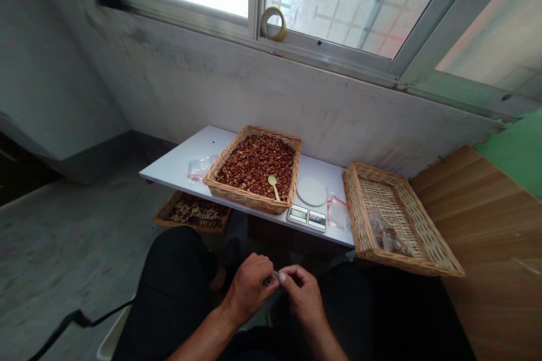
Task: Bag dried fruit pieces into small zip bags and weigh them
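Small item (270,280) sat between your two hands, held at the fingertips above your lap; it showed dark with a slight shine, and it was too small and too covered to identify. Your left hand (249,287) was curled closed around one side of it. Your right hand (301,293) was narrow too, its fingertips (283,277) pinched against the other side. Neither hand was open wide. Working with fingertips kept the item centred and steady, a sound grip for something this small.

Containers: the wicker basket (254,130) on the white table (169,167) was full of reddish-brown pieces (254,163), with a pale yellow spoon (273,185) lying on top. To its right stood a kitchen scale (307,217) with a round white plate (311,190). A clear plastic bag (200,168) lay left of the full basket, and another (337,213) lay beside the scale. A second wicker basket (398,217), set at the right end of the table and the wooden board (486,225), held a bag of brown pieces (384,235). A third basket (192,211), below the table's left side, held paler brown pieces.
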The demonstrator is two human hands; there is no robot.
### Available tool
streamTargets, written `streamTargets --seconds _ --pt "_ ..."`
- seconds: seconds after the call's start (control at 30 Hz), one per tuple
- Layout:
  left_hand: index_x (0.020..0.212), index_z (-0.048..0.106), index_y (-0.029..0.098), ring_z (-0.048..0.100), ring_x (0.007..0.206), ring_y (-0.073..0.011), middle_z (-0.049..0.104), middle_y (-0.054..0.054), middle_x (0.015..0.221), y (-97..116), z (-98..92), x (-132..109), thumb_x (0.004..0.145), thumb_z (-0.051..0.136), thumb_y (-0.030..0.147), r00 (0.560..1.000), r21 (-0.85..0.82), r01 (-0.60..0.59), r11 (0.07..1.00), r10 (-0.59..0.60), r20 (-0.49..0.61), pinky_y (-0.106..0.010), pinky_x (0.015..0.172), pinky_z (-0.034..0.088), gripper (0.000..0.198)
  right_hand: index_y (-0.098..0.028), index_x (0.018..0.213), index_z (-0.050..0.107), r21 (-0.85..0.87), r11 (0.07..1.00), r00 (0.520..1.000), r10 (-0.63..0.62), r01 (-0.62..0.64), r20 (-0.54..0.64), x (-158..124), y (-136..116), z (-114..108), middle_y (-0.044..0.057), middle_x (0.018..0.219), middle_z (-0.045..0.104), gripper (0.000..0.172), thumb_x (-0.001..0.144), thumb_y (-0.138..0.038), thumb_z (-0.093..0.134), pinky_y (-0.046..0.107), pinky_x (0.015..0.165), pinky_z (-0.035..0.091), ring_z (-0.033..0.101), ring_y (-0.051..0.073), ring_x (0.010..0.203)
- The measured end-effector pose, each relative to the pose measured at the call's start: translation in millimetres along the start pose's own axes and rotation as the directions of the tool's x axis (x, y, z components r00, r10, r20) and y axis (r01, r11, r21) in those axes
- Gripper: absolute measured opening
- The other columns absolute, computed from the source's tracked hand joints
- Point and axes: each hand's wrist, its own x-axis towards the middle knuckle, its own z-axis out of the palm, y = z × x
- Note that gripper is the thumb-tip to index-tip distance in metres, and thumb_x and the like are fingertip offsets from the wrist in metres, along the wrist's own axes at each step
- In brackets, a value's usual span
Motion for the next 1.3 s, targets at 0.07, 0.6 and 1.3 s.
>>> streamTargets --seconds 0.07,0.6,1.3 --pt "0.067 0.057 0.022 0.055 0.065 -0.0167 0.062 -0.002 0.066 0.9 -0.1 -3.8 0.090 0.066 0.034 0.999 -0.026 0.052 0.998 -0.052 0.008 -0.031 0.066 0.036 0.027 -0.019 0.076 0.077 0.028 0.999 0.999 0.033 -0.033 0.008 -0.2 3.6 1.2 0.003 0.072 0.071 0.029 0.078 -0.048 0.076 0.028 0.069 0.050 0.062 0.019 0.069" --pt "0.082 0.076 0.020 0.066 0.079 -0.0180 0.075 -0.002 0.082 8.0 7.2 -19.1 0.090 0.059 0.042 0.852 -0.214 0.508 0.834 -0.451 0.266 -0.024 0.071 0.044 0.029 -0.020 0.078 0.078 -0.326 0.943 0.997 -0.072 0.066 -0.006 -5.6 29.7 -6.8 0.006 0.081 0.072 0.023 0.083 -0.040 0.067 0.028 0.074 0.049 0.067 0.022 0.080" --pt "0.073 0.073 0.022 0.064 0.074 -0.0174 0.070 -0.002 0.075 15.0 11.3 -6.7 0.089 0.053 0.031 0.859 0.184 0.400 0.898 -0.438 0.266 -0.027 0.066 0.035 0.028 -0.020 0.072 0.076 -0.351 0.936 0.991 -0.078 0.037 -0.105 -4.6 36.2 0.4 0.004 0.073 0.073 0.013 0.078 -0.025 0.066 0.026 0.068 0.047 0.068 0.021 0.073"
